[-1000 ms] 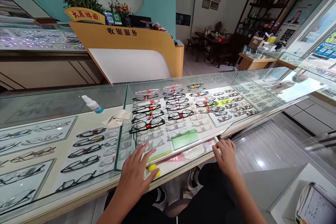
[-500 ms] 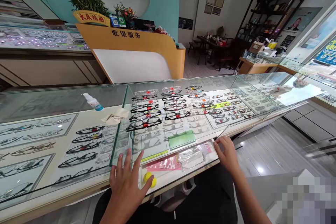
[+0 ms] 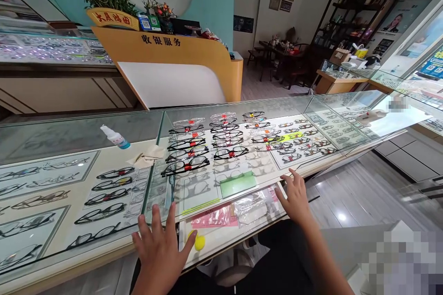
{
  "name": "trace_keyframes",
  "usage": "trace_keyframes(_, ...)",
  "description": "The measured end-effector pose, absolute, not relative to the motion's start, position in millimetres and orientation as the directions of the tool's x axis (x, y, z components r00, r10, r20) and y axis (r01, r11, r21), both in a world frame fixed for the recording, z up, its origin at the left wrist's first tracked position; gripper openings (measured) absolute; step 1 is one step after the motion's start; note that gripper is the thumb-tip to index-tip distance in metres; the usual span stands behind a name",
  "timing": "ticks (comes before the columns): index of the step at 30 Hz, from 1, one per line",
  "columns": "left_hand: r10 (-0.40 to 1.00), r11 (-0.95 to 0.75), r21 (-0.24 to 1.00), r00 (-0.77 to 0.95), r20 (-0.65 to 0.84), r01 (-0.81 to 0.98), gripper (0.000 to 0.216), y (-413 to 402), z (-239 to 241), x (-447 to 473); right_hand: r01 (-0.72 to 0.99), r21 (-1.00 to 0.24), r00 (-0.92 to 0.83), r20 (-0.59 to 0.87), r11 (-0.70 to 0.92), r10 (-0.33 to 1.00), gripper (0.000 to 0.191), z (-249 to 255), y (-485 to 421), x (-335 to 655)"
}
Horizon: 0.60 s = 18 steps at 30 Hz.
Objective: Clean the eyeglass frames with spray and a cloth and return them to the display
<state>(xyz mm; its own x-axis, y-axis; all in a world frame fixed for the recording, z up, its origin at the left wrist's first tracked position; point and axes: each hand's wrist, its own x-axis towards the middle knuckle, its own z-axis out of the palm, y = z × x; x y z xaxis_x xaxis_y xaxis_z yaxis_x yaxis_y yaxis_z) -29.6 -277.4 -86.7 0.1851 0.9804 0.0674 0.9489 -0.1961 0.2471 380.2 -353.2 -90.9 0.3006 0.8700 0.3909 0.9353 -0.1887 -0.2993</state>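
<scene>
I face a long glass display counter (image 3: 69, 138) filled with rows of eyeglass frames (image 3: 188, 154). My left hand (image 3: 161, 246) lies flat with fingers spread at the counter's near edge, beside a small yellow ball (image 3: 199, 241). My right hand (image 3: 294, 196) rests open, fingers apart, on the near edge of a pulled-out display tray (image 3: 211, 249). On that tray lie a pink packet (image 3: 212, 216), clear plastic bags (image 3: 252, 207) and a green card (image 3: 237, 183).
A small spray bottle (image 3: 116, 137) and a beige cloth (image 3: 145, 156) sit on the glass top at left. An orange cashier desk (image 3: 166, 62) stands behind. More glass counters (image 3: 380, 110) run to the right; grey floor (image 3: 346, 198) lies beside me.
The tray has slid further out towards me. My left hand moved left along the near edge, away from the yellow ball, and my right hand came back a little with the tray's edge.
</scene>
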Motion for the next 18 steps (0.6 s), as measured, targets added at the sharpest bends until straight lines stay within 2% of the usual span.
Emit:
trace_keyframes(6,0.981,-0.195,0.274,0.184,0.065,0.942,0.089,-282.2,-81.2,-28.2,0.934,-0.288,0.306,0.343,-0.211,0.888,0.038,-93.8,-356.6,377.0)
trace_keyframes(10,0.987,-0.151,0.302,0.125,0.104,0.941,0.087,-290.2,-77.0,-28.1,0.921,-0.339,0.312,0.342,-0.194,0.886,0.038,-89.3,-362.1,375.9)
trace_keyframes(13,0.986,-0.13,0.316,0.088,0.145,0.94,0.08,-297.3,-75.6,-27.5,0.903,-0.395,0.319,0.359,-0.166,0.877,0.036,-67.8,-358.8,383.8)
trace_keyframes(18,0.985,-0.047,0.324,-0.009,0.17,0.945,0.074,-303.2,-82.9,-30.5,0.896,-0.445,0.202,0.432,0.012,0.879,0.037,-3.7,-294.5,420.9)
